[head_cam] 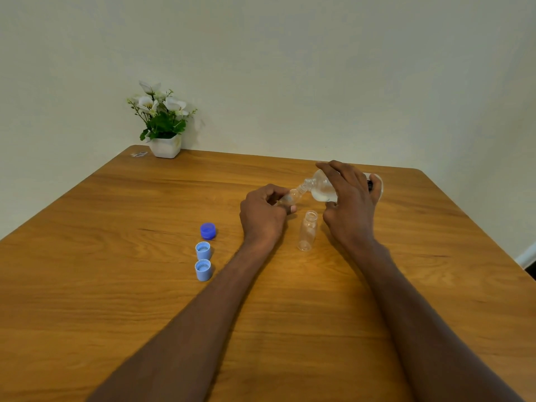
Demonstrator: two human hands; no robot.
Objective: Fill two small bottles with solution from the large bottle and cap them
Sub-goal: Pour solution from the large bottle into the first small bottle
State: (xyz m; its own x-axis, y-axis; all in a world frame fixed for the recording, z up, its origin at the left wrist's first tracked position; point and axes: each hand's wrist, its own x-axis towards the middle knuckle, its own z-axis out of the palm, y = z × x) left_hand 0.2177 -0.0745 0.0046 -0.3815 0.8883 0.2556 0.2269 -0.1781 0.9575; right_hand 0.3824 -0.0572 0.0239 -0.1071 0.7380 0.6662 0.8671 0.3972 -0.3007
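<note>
My right hand (352, 198) grips the tipped large bottle (322, 188); my left hand (262, 211) pinches a small bottle (290, 197) at its neck. The second small bottle (307, 230) stands just below (light, slippery plastic, probably tippy).

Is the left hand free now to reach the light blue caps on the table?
Probably not yet. The left hand holds a small bottle under the tilted large bottle. The path to the light blue caps itself looks clear.
</note>
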